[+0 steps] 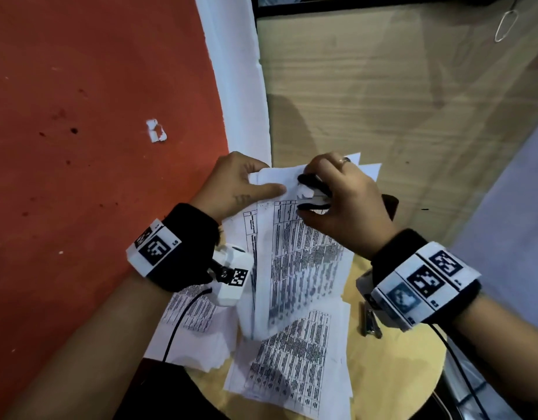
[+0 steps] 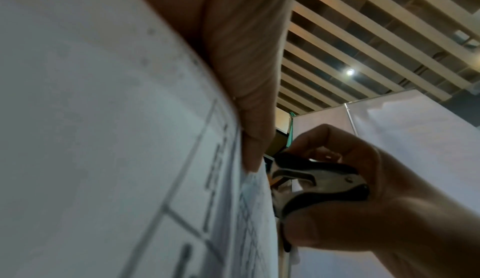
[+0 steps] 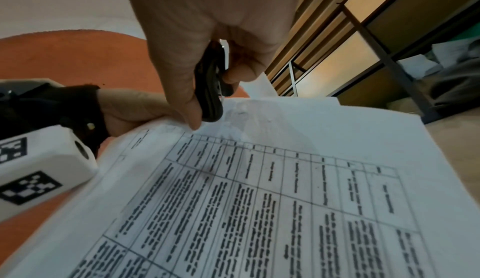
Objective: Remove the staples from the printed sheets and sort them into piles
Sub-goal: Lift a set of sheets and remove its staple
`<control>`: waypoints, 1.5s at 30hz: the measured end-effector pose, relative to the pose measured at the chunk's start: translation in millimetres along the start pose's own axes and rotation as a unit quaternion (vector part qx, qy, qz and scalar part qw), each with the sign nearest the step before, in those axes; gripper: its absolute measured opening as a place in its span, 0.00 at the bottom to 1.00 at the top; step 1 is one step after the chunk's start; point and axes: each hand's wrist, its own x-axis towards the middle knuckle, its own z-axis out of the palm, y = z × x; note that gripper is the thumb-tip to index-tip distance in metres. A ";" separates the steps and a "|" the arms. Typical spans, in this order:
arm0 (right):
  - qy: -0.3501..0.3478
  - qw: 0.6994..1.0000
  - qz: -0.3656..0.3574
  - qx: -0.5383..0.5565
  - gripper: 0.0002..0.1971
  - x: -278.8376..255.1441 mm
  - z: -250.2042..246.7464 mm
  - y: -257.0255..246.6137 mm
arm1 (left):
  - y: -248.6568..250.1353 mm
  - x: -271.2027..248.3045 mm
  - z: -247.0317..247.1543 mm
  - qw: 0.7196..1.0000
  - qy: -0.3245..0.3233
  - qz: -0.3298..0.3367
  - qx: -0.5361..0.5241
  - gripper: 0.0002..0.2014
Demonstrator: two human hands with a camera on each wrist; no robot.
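Note:
My left hand (image 1: 246,183) pinches the top left corner of a stapled set of printed sheets (image 1: 295,262) and holds it up above the table, thumb lying along the top edge. My right hand (image 1: 337,195) grips a black staple remover (image 1: 313,192), its claws set against the sheets' top corner. The left wrist view has the staple remover (image 2: 317,182) squeezed between thumb and fingers beside the paper's edge (image 2: 254,200). From the right wrist, the staple remover (image 3: 210,89) touches the crumpled corner of the printed sheets (image 3: 259,190). The staple itself is hidden.
More printed sheets (image 1: 292,368) lie on the round wooden table (image 1: 392,374), with another pile (image 1: 192,328) at the left. A metal stapler (image 1: 370,322) lies under my right wrist. Red floor (image 1: 95,147) spreads left, and a wooden panel (image 1: 382,101) stands ahead.

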 end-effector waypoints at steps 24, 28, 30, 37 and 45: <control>0.017 0.991 -0.130 -0.040 0.15 9.0 6.0 -5.7 | 8.9 -2.9 -0.6 0.996 -0.045 -0.012 -0.078 0.07; 0.001 0.989 -0.143 -0.036 0.15 10.8 5.2 -4.4 | 10.8 -3.2 -2.2 0.996 -0.048 -0.015 -0.073 0.09; -0.011 0.988 -0.150 -0.034 0.16 11.2 4.6 -4.2 | 12.0 -3.4 -2.6 0.996 -0.052 -0.017 -0.070 0.10; -0.022 0.988 -0.150 -0.033 0.13 11.9 5.0 -2.0 | 16.4 -6.0 -3.3 0.993 -0.069 -0.027 -0.096 0.09; -0.019 0.988 -0.148 -0.042 0.09 12.0 3.2 -1.6 | 24.6 -8.5 -3.0 0.989 -0.090 -0.043 -0.113 0.11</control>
